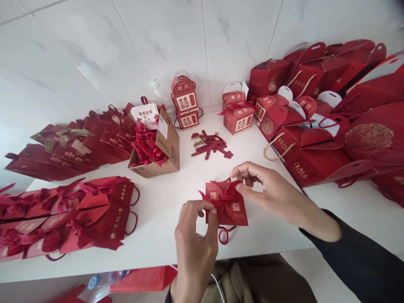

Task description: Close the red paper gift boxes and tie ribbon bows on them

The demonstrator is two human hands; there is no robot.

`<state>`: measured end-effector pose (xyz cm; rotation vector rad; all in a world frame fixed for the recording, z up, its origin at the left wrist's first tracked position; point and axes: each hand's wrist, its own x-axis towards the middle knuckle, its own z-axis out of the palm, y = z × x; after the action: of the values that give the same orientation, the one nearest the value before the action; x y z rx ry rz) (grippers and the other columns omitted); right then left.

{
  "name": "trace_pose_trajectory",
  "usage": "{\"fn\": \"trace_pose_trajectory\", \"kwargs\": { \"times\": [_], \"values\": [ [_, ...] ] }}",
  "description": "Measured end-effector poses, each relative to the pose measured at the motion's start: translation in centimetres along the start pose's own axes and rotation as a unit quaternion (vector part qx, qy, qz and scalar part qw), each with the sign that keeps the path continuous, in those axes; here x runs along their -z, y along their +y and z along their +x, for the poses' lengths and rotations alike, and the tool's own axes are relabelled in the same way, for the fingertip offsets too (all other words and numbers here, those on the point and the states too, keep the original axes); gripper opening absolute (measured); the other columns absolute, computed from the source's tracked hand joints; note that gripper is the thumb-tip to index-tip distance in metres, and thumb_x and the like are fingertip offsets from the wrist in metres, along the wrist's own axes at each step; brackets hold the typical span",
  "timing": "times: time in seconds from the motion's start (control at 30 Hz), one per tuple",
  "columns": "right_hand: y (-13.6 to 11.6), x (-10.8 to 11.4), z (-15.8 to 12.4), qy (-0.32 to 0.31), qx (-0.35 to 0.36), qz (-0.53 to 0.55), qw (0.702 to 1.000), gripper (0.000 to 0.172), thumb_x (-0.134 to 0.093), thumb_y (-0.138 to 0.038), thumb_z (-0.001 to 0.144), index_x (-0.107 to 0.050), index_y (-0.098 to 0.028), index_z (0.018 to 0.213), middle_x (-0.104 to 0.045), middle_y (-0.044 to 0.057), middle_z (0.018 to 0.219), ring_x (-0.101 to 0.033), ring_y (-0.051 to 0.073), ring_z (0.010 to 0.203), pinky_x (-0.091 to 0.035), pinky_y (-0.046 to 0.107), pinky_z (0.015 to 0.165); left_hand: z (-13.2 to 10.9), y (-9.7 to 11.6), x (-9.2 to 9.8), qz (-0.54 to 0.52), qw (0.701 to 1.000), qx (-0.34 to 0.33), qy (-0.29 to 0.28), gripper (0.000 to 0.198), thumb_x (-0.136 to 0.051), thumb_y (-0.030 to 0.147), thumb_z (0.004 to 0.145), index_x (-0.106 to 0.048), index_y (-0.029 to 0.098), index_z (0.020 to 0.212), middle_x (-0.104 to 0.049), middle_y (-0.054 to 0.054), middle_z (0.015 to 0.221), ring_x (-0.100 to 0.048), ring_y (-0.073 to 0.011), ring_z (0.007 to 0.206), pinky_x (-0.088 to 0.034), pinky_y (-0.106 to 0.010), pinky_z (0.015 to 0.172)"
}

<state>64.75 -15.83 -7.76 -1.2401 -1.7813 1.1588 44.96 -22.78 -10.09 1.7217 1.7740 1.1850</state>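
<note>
A small red gift box with white lettering sits on the white table near its front edge, its rope handles showing at the far and near sides. Across its top lies a red ribbon formed into a bow. My left hand pinches the ribbon on the left side of the bow between thumb and forefinger. On the right, my right hand grips the other side of the ribbon the same way. Both hands are just above the box lid.
A cardboard box full of red ribbons stands left of centre. Flat red cutouts lie behind the gift box. Rows of finished-looking bowed boxes fill the left, and red boxes crowd the right. A plastic bottle stands by the wall.
</note>
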Motion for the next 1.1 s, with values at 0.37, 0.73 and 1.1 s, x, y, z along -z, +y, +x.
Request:
{"fn": "trace_pose_trajectory", "kwargs": {
  "times": [0.37,0.73,1.1],
  "values": [
    [0.0,0.1,-0.2,-0.004,-0.004,-0.045,0.999,0.018,-0.053,-0.033,0.099,-0.067,-0.025,0.108,-0.068,0.002,0.102,-0.063,0.022,0.087,-0.046,0.033,0.071,-0.3,-0.8,-0.1,-0.162,0.974,0.145,0.062,0.014,-0.061,0.032,0.098,-0.064,0.024,0.109,-0.064,-0.002,0.095,-0.062,-0.0141,0.086,-0.051,-0.024,0.075],
    [-0.4,-0.5,-0.3,-0.014,-0.001,0.024,1.0,0.008,-0.056,-0.031,0.102,-0.06,-0.025,0.102,-0.064,-0.002,0.096,-0.059,0.019,0.085,-0.044,0.03,0.075,-0.2,-1.5,0.0,-0.014,0.998,0.053,0.043,0.008,-0.066,0.034,0.094,-0.068,0.026,0.093,-0.064,-0.001,0.093,-0.054,-0.0171,0.086,-0.046,-0.027,0.076],
    [0.9,-0.5,-0.6,-0.012,-0.034,0.021,0.999,0.015,-0.057,-0.037,0.097,-0.064,-0.025,0.102,-0.058,-0.002,0.087,-0.054,0.02,0.08,-0.042,0.032,0.073,0.2,-1.1,0.2,-0.196,0.952,0.219,0.081,0.032,-0.061,0.055,0.096,-0.055,0.024,0.092,-0.061,0.002,0.074,-0.055,-0.0142,0.071,-0.044,-0.023,0.064]
  ]
}}
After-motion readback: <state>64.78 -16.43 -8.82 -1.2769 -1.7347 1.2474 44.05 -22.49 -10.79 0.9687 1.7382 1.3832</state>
